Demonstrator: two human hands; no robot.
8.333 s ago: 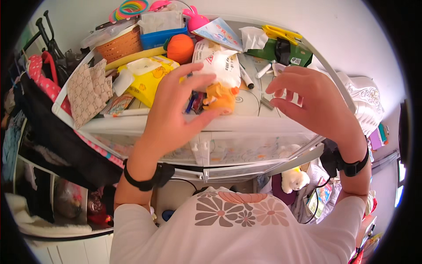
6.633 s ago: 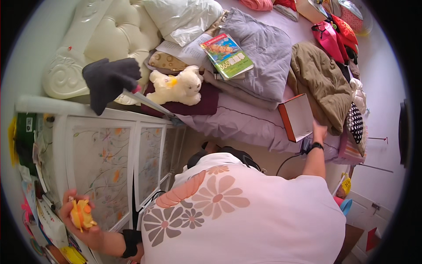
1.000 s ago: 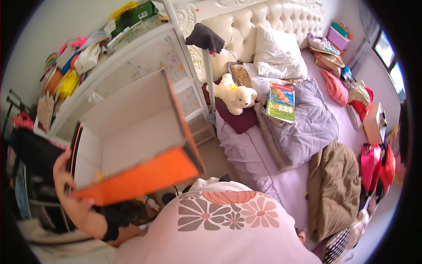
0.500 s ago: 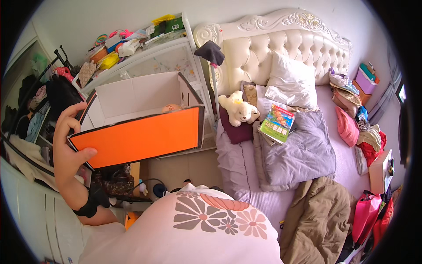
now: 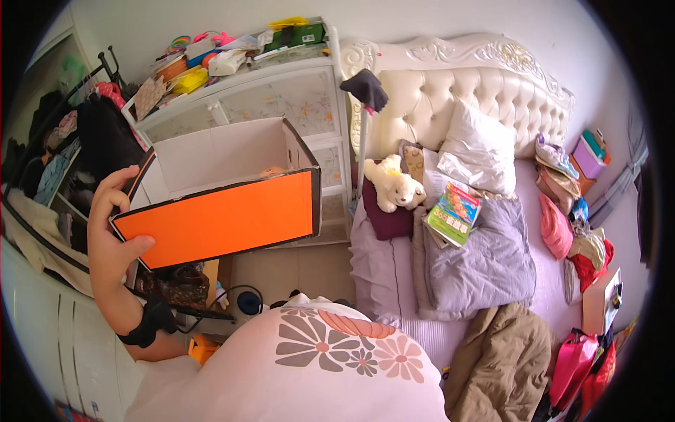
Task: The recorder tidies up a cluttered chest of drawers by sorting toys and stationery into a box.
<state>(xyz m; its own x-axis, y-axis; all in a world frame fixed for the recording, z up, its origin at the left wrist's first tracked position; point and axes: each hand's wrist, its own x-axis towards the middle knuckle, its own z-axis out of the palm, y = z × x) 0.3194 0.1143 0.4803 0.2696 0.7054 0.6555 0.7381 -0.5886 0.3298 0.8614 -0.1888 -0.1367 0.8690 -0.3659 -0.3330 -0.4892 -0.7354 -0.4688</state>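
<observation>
My left hand (image 5: pixel 121 225) is closed on the left end of an open cardboard box (image 5: pixel 225 224), thumb on its orange front wall and fingers behind the corner. The box has black edges and a pale inside, and it hangs in the air, tilted so that its opening partly shows. Behind the front wall peeps a small rounded skin-toned thing (image 5: pixel 273 171), mostly hidden, whose kind I cannot make out. A black band (image 5: pixel 149 325) circles my left wrist. My right hand is out of sight.
A white drawer cabinet (image 5: pixel 281 95) piled with small items stands behind the box. To the right is a bed with a tufted headboard (image 5: pixel 450 105), a white plush bear (image 5: pixel 395 184), books (image 5: pixel 453 214) and a grey quilt (image 5: pixel 485 274). A clothes rack (image 5: pixel 63 162) stands left.
The view has shifted a little, so the cabinet and bed sit lower and farther right. My left hand keeps its hold on the box, which has barely moved in the picture.
</observation>
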